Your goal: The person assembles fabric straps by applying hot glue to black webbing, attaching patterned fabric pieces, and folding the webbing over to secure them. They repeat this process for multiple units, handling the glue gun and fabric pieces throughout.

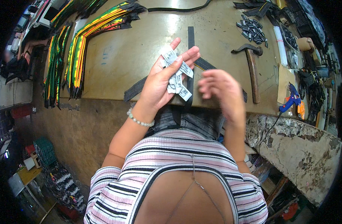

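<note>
Left hand (158, 80) first, and it's the busy one: from my distant seat I see it palm up, thumb pinning a loose fan of printed white labels (176, 79), mostly left of the upright black strap (190, 39), a few corners overlapping it in my view. Right hand (227, 91), over on the strap's right: unclenched, fingers loosely bent, no label showing in it (blur smears those fingertips, so I won't swear to it).

Trouble spot? That thumb. Ease it too far and the lower labels, jutting at odd angles, could slide loose and scatter over the strap, or drop off the table (115, 56) at the strap's near end. Two labels clinging together could come away as one. And a wide swing to the strap's right might knock the hammer (252, 71), its handle reaching toward the near edge.
</note>
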`<state>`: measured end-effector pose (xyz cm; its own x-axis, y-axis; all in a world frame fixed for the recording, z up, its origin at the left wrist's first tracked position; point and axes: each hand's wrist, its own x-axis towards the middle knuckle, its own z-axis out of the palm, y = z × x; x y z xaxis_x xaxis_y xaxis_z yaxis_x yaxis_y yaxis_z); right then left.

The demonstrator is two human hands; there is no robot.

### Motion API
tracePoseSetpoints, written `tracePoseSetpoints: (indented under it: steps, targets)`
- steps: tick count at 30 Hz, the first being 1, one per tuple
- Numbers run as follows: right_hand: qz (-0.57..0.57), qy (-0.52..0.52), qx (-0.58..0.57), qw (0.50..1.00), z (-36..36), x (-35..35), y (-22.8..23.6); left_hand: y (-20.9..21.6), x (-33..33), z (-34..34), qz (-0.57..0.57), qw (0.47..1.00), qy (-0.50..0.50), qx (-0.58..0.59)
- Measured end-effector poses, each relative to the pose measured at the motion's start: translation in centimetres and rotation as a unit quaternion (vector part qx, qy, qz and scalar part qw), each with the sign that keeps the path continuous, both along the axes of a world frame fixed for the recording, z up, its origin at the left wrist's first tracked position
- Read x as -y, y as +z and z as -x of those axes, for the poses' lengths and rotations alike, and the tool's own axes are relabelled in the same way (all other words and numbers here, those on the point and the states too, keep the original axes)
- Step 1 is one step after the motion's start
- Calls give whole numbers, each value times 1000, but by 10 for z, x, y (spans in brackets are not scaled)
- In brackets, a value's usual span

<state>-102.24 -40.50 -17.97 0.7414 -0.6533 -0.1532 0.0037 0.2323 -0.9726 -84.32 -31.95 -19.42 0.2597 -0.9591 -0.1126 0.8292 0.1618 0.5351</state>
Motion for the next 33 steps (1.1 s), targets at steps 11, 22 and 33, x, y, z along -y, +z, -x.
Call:
tracePoseSetpoints:
  steps: [11,22,33]
  targets:
    - [-10,-163,86,983,-45,-21,3,-1,-6,5,-7,995,-16,-102]
    - [-72,-54,38,995,4,2,9,4,-15,-10,-107,958,-85,252]
    - [-67,-19,120,990,-2,0,-8,15,-21,-7,-120,960,-129,219]
